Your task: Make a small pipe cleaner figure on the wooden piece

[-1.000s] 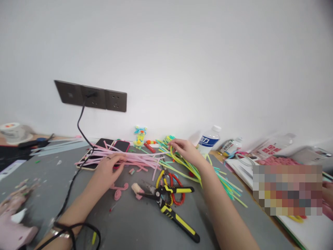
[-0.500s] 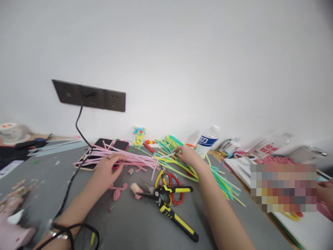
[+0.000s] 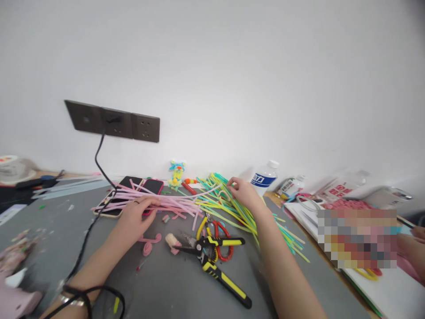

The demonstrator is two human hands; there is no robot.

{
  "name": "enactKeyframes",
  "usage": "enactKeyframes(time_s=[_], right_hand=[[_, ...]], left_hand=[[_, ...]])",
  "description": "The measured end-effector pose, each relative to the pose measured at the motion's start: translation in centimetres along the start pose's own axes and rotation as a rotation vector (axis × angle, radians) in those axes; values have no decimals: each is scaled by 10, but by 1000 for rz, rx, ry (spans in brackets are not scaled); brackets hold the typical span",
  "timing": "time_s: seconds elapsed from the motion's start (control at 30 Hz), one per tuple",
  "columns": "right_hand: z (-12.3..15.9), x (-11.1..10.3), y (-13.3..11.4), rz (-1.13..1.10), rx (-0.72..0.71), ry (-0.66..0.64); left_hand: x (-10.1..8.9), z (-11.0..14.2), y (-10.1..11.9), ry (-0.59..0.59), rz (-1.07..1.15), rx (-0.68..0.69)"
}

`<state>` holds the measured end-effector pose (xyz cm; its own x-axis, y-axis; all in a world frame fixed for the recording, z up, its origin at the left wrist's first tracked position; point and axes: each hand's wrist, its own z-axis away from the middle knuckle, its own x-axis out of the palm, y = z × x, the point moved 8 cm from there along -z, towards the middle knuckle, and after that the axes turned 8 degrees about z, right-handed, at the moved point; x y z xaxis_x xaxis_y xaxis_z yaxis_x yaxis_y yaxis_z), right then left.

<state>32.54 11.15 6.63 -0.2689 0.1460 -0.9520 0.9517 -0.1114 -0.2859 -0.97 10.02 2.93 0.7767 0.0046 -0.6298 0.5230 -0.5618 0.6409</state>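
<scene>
My left hand (image 3: pixel 137 217) lies over a bundle of pink and lilac pipe cleaners (image 3: pixel 179 203), fingers closed on its near side. One lilac stem rises from the bundle's right end, its tip free just short of my right hand (image 3: pixel 244 193). That hand hovers over a pile of green and yellow pipe cleaners (image 3: pixel 212 201), its bent fingers apart and seemingly holding nothing. In front lie black-and-yellow pliers (image 3: pixel 229 283), with red-handled pliers (image 3: pixel 227 252) behind them. A pink coiled piece (image 3: pixel 148 248) rests near my left wrist.
Two phones (image 3: pixel 154 186) lie partly under the pink bundle. A black cable (image 3: pixel 86 235) runs from the wall socket (image 3: pixel 145 127) across my left forearm. A bottle (image 3: pixel 264 177) stands by the wall. At right, another person's hand (image 3: pixel 413 250) shows beside a blurred patch.
My right hand has moved slightly right and its fingers have come off the lilac stem, whose tip now bends upward. My left hand stays on the pink bundle.
</scene>
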Motion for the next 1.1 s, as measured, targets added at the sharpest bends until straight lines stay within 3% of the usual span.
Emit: enactKeyframes(time_s=[0.1,0.3,0.53,0.67,0.77,0.97,1.1], right_hand=[[-1,10,3,-25,-13,-54],[8,41,-10,-85,-119,-303],[7,21,-27,-115,-99,-128],[18,41,-53,-84,-228,-305],[22,54,-53,43,-185,-391],[23,61,-42,70,-154,-454],[16,54,-34,45,-154,-395]], left_hand=[[0,0,-1,0,2,0],[-1,0,3,-7,-3,18],[5,3,10,-44,-66,83],[13,6,1,-118,-154,72],[18,8,-15,-156,-208,-8],[22,10,-26,-198,-274,-50],[24,10,-29,-218,-287,-77]])
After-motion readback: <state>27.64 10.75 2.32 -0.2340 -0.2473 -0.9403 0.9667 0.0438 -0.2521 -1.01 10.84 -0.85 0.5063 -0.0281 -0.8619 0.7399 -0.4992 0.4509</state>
